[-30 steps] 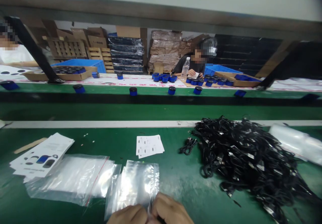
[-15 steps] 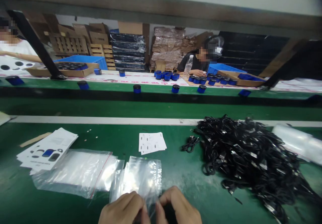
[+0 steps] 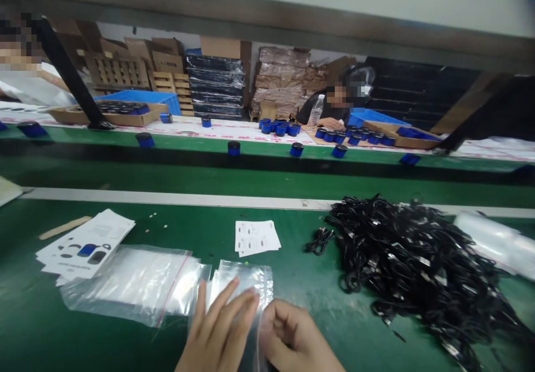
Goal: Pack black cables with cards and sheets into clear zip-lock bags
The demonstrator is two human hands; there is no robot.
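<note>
A clear zip bag lies at the front middle of the green bench, over other clear bags. My left hand rests on it with fingers spread. At the bag's right side my right hand pinches its edge between thumb and curled fingers. To the left is a larger clear bag with a red line, holding whitish contents that look like more bags. Printed leaflets are fanned partly over that bag. Beyond my hands lie small printed sheets.
A heap of black cables covers the right side, with one coiled cable beside it. Clear plastic packaging lies behind the heap. Blue cylinders with black tops stand along the far green strip. Two people sit across, near cartons.
My left hand has gone from a pinch at the bag's near end to lying spread over the bag. My right hand keeps its pinch. The view has shifted slightly.
</note>
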